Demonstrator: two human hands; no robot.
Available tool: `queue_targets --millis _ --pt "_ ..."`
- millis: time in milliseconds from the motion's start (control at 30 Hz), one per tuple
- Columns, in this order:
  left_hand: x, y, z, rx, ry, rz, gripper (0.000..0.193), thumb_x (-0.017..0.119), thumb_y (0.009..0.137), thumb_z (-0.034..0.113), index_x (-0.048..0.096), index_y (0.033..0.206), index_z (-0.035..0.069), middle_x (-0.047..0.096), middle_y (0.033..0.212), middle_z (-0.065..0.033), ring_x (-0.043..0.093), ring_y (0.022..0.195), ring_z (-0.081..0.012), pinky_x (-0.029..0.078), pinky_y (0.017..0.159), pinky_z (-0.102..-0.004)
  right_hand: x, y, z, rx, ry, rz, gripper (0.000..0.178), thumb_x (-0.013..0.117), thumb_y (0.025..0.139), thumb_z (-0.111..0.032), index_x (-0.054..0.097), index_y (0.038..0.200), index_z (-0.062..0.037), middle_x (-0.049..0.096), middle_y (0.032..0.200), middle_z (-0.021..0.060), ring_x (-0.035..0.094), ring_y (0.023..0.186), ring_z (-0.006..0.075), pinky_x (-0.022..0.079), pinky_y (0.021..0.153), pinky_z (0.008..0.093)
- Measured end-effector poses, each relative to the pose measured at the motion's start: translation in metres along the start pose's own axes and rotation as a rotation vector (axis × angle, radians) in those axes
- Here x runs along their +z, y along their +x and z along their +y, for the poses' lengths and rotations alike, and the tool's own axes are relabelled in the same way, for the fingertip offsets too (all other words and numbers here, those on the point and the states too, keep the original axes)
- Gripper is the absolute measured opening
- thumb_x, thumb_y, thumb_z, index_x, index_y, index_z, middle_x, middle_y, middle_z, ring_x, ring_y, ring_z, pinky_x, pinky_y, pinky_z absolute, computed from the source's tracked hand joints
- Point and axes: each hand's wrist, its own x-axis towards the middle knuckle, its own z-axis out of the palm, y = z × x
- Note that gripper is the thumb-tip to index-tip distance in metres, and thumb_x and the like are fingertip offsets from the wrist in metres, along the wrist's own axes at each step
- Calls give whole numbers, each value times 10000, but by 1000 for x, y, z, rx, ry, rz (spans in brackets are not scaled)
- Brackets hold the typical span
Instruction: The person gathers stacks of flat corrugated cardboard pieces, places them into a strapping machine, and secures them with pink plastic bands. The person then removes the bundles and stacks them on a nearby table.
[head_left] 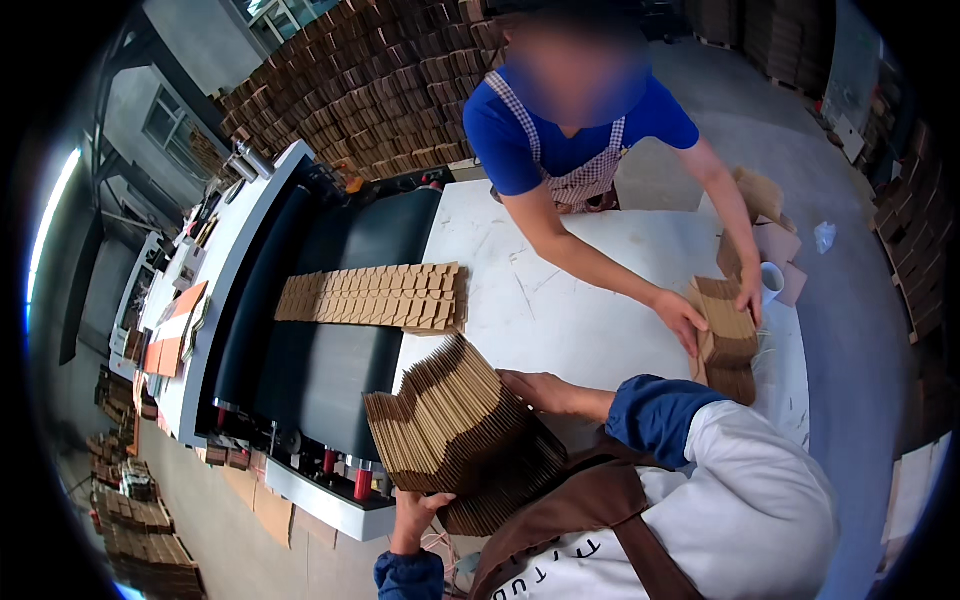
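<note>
A thick stack of folded brown cardboard pieces [450,415] is between my two hands, tilted in front of my apron. My left hand [418,515] grips its lower left end, with the thumb along the edge. My right hand [537,390] presses against its far right side, fingers partly hidden behind the cardboard. Below this stack, darker cardboard edges show against my apron. Just beyond it, a row of flat folded cardboard [370,295] lies across the dark conveyor belt [345,365] and onto the white tabletop [500,330].
Across the table, a co-worker in a blue shirt and checked apron [585,185] has both hands on another cardboard stack [728,330]. A white cup [771,280] and an open carton [770,225] are beside it. Tall piles of cardboard [370,85] line the back.
</note>
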Motion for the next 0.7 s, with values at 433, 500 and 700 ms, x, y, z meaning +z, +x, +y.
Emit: queue_targets --millis 433,500,700 --pt "-33 36 9 90 -35 -21 709 858 576 118 528 1174 -69 643 1125 -123 625 984 -254 507 895 -356 14 27 -5 46 42 126 542 236 1022 -493 480 1320 -112 642 1005 170 613 896 328 450 838 404" --pt "-37 47 3 0 43 -106 861 888 594 185 441 1298 -25 565 1245 -98 557 1121 -250 459 983 -368 5 31 1 100 66 106 567 225 1017 -509 440 1386 -136 651 987 168 626 858 327 460 821 405" --pt "-19 53 8 24 -50 -20 746 858 593 144 505 1221 -50 616 1176 -124 595 1062 -251 486 935 -364 -12 34 9 54 12 81 615 202 1002 -558 384 1440 -166 664 1010 178 643 868 326 470 820 402"
